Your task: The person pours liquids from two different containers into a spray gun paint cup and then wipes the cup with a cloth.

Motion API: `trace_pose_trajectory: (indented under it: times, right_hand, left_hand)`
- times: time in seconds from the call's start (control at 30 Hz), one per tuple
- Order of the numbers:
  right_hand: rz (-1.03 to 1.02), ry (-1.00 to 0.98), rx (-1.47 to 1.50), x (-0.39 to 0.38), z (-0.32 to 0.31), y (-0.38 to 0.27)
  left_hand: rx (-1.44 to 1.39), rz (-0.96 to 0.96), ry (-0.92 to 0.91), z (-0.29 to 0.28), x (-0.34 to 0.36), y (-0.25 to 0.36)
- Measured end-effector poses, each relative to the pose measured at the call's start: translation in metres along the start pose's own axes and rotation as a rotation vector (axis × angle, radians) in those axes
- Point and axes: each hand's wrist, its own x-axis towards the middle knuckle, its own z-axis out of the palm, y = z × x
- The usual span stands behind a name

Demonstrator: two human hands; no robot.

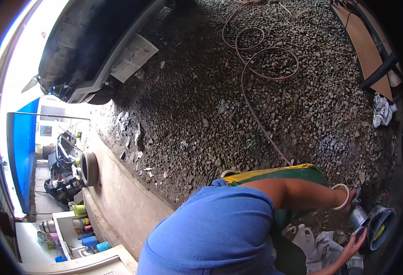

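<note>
At the lower right, my left hand point(353, 198), with a pale band point(341, 197) around the wrist, is closed at the upper end of a silver metal can point(358, 215). The can is tilted. Its far end meets my right hand point(351, 247), whose fingers close around a small dark, shiny piece point(360, 233); its kind is unclear. Close beside both hands stands a dark grey bucket point(381, 227) with something yellow-green point(379, 233) inside. Crumpled white paper point(325, 247) lies near my right forearm. The fingers of my left hand are partly hidden.
Gravel point(201, 119) covers the ground, with a coiled hose point(275, 78) running over it. A vehicle point(91, 46) stands at upper left. A concrete ledge point(123, 172), a tyre point(89, 168) and a shelf of containers point(80, 236) are on the left. Brown panels point(364, 48) lean at upper right.
</note>
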Motion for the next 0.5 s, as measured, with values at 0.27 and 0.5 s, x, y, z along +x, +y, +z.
trace_pose_trajectory:
  times: [0.27,0.5]
  right_hand:
    - [0.069,0.026,-0.031,-0.002,0.006,-0.018]
    - [0.121,-0.004,-0.114,-0.004,-0.013,0.005]
  left_hand:
    - [-0.087,0.009,0.085,0.006,0.001,-0.006]
    - [0.033,0.065,-0.036,0.012,0.007,-0.005]
